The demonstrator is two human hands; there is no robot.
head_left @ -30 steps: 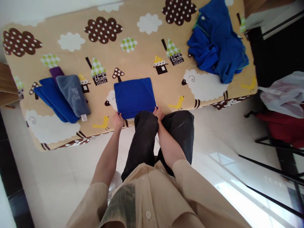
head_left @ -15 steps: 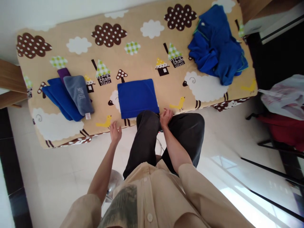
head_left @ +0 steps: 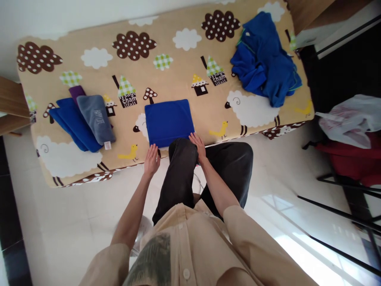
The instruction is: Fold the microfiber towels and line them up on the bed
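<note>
A blue cloth [head_left: 169, 122], folded into a flat rectangle, lies on the patterned bed cover [head_left: 119, 127] just beyond my knees. My left hand [head_left: 152, 160] is at the cloth's near left corner, fingers extended and holding nothing. At the near right corner rests my right hand [head_left: 198, 145], its fingers laid out over the edge beside my knee. Off to the left are a folded blue cloth [head_left: 79, 125], a grey-blue cloth [head_left: 97, 119] with a white tag, and a purple piece [head_left: 77, 92]. A crumpled blue cloth heap [head_left: 264, 59] lies at the far right.
My dark-trousered legs [head_left: 178, 174] reach the bed's front edge. A white plastic bag [head_left: 351, 119] sits over red fabric [head_left: 351, 159] at the right, near black metal bars [head_left: 333, 206]. Wooden furniture [head_left: 12, 99] stands at the left.
My left hand has moved right to the flat blue cloth's near left corner. My right hand has shifted slightly left onto its near right corner, and its fingers have straightened.
</note>
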